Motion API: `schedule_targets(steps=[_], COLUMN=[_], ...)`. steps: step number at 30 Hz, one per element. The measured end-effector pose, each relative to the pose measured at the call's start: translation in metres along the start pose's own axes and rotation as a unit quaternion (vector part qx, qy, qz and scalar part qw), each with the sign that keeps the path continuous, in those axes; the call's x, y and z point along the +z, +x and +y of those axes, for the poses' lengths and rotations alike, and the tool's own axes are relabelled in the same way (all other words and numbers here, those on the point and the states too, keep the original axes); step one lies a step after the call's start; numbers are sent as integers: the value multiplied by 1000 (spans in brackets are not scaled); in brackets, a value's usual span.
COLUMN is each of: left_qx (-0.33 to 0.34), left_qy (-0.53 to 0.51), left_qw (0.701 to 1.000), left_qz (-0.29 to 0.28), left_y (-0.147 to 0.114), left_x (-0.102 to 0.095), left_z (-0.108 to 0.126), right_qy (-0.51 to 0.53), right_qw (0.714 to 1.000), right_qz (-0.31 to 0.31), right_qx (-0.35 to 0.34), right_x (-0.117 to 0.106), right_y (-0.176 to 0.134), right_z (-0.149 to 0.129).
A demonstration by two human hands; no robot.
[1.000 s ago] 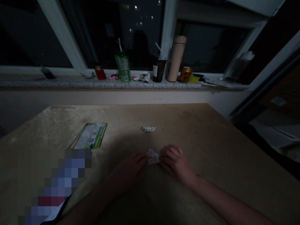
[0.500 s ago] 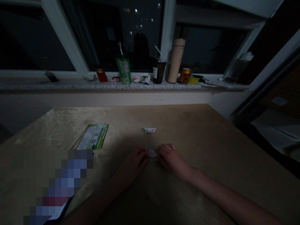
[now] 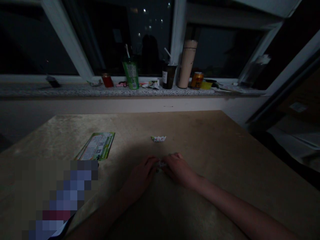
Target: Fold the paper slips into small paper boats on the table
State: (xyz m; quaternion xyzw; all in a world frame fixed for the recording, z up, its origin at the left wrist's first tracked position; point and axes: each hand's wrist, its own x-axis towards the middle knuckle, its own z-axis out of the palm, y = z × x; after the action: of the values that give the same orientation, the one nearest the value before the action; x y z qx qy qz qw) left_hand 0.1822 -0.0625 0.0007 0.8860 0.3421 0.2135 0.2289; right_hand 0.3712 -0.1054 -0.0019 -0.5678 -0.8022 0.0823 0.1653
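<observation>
Past the folded paper shape point(image 3: 158, 138) on the table point(image 3: 200, 130), a windowsill point(image 3: 150, 92) is lined with a red jar point(image 3: 107, 80), a green cup point(image 3: 131, 75), a dark cup point(image 3: 169, 76), a tall pinkish flask point(image 3: 187, 65) and an orange can point(image 3: 197, 80). To the left of the folded paper shape, printed cards point(image 3: 100, 146) are laid overlapping, and on their near side a pixelated object point(image 3: 67, 196) is seen.

On the near side of the folded paper shape, a small paper piece point(image 3: 160, 165) is pinched between the fingers of the left hand point(image 3: 142, 173) and the right hand point(image 3: 178, 170); most of it is covered by them, and the placing of each fingertip cannot be told in the dim light.

The folded paper shape is creased into a low crescent with pointed ends, white with a touch of green. The windowsill is made of speckled stone, and the table is topped by a brown, mottled surface
</observation>
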Motion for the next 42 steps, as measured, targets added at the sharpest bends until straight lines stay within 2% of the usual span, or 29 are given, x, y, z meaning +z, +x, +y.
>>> schedule_targets(steps=[4, 8, 12, 14, 15, 18, 22, 29, 36, 42], left_qx=[-21, -37, -8, 27, 49, 98, 104, 63, 48, 26], left_qy=[1, 12, 83, 145, 165, 187, 180, 113, 80, 92], left_qw=[1000, 998, 995, 988, 985, 977, 976, 983, 985, 983], left_qz=[21, 48, 51, 38, 13, -32, -62, -128, -143, -154], left_y=[0, 0, -2, -10, -17, -41, -60, -49, -47, -44], left_x=[1, 2, 2, 5, 7, 16, 25, 14, 13, 14], left_z=[2, 1, 8, 17, 22, 37, 39, 32, 33, 36], right_qy=[54, 43, 58, 65, 68, 79, 86, 77, 93, 136], right_qw=[998, 998, 997, 997, 997, 996, 995, 996, 995, 990], right_qz=[1, -9, 0, 1, 1, 8, 3, 1, -1, 10], right_qx=[-18, -48, -50, -43, -41, -47, -48, -43, -34, -27], right_x=[-3, -4, -3, -2, -2, -1, -2, -1, -3, -3], right_y=[-1, -1, 2, 3, 3, 4, 4, 4, 4, 4], right_z=[2, 5, 7, 8, 9, 11, 10, 11, 11, 13])
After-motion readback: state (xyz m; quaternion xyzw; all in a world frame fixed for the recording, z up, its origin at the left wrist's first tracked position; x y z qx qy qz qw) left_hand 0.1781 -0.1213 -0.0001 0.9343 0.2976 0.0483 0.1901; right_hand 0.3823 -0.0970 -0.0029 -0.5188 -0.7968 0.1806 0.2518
